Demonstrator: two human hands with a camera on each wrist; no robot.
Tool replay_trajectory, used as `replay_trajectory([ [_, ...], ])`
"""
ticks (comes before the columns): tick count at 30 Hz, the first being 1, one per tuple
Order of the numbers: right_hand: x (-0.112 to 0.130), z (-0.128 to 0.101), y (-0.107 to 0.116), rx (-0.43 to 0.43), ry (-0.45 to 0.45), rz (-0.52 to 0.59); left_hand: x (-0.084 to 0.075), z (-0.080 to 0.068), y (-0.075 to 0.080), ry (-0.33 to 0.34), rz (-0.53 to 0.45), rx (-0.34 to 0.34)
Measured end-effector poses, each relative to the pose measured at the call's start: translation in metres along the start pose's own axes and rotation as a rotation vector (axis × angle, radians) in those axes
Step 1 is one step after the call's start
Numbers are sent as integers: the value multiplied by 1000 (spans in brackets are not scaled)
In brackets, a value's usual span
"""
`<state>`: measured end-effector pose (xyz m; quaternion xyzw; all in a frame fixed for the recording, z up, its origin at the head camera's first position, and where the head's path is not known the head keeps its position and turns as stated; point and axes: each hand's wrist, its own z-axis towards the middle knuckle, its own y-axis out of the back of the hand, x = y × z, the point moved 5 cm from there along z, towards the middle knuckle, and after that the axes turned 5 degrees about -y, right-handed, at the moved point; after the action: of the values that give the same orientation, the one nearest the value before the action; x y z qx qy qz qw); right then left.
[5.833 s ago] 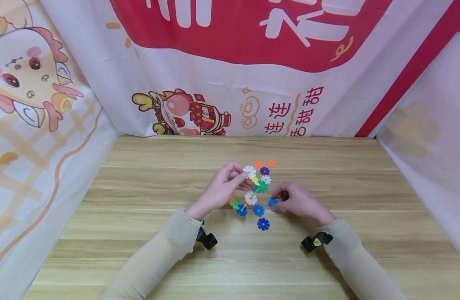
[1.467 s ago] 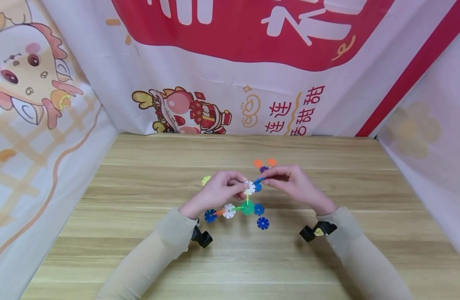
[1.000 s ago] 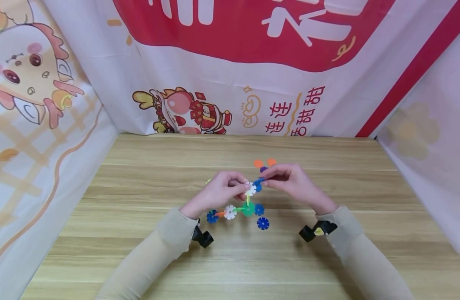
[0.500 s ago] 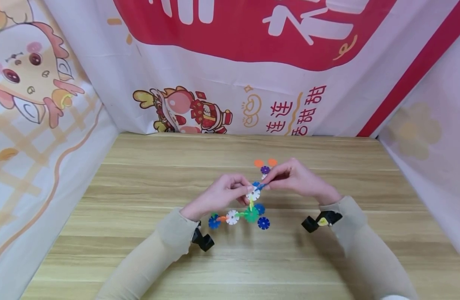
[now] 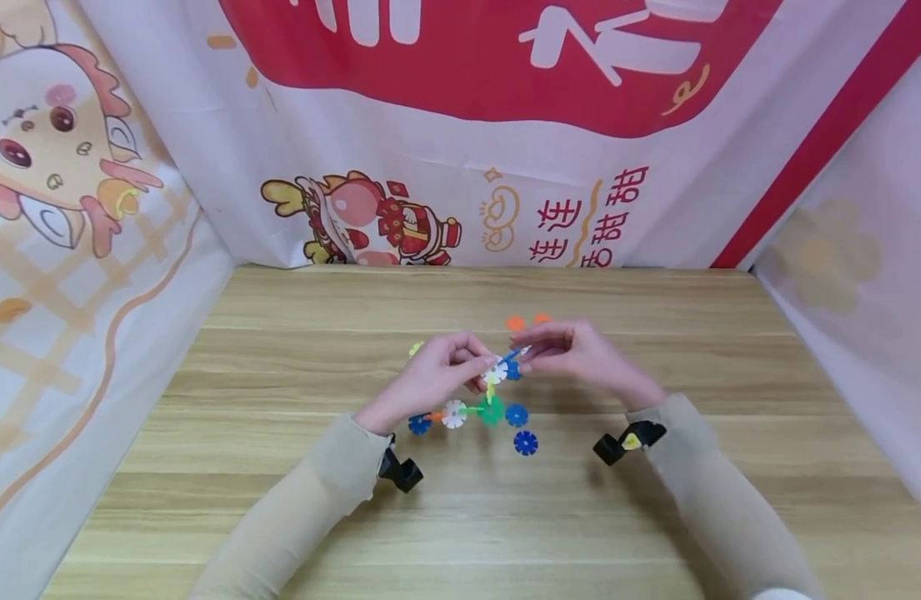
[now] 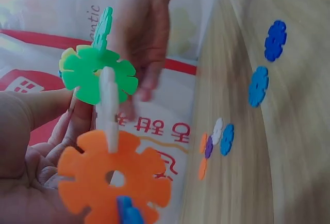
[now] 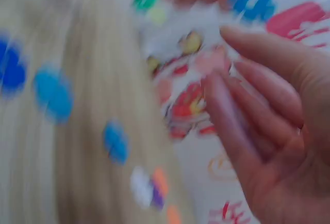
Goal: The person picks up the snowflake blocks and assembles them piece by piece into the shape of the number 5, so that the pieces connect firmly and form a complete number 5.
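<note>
In the head view my left hand (image 5: 437, 371) pinches a white notched disc (image 5: 495, 372) at the upper end of a chain of plastic snowflake discs. Below it the chain runs through a yellow disc seen edge-on and a green disc (image 5: 492, 410) to white, orange and blue ones at left. A blue disc (image 7: 240, 4) sits edge-on at the white disc. My right hand (image 7: 278, 115) is just right of it, thumb and fingers apart with nothing between them. The left wrist view shows the chain's orange disc (image 6: 85, 170) up close.
Loose blue discs (image 5: 516, 415) lie on the wooden table (image 5: 505, 533), one of them between the hands. Orange discs (image 5: 515, 323) lie farther back, near a purple and a white one. Printed cloth (image 5: 445, 200) hangs behind the table and at both sides.
Earlier the right hand picked up a blue disc and brought it to the held white disc. Since half a second ago it has let go, and both hands have shifted slightly left and up.
</note>
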<state>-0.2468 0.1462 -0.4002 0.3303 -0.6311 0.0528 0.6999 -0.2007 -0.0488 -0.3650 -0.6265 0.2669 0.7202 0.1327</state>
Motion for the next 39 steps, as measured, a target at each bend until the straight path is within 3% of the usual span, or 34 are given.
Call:
replay_trajectory([
  [4, -34, 13, -3, -73, -125, -232, 1, -2, 5, 16, 5, -22],
  [7, -48, 20, -11, -91, -169, -382, 2, -2, 5, 28, 14, -21],
  [12, -50, 26, -21, -129, -190, -448, 4, -2, 3, 36, 35, -34],
  [16, -49, 25, -21, -134, -184, -376, 3, -3, 3, 32, 45, -30],
  [21, -35, 16, -14, -195, -106, -81, 5, -2, 4, 41, 92, -34],
  [26, -10, 0, -2, -266, -93, 137, 26, 3, 7, 48, 99, -53],
  [31, 5, -10, 0, -281, -95, 199, 38, 7, 8, 37, 88, -57],
  [39, 11, -14, -5, -276, -77, 222, 37, 7, 8, 18, 73, -51],
])
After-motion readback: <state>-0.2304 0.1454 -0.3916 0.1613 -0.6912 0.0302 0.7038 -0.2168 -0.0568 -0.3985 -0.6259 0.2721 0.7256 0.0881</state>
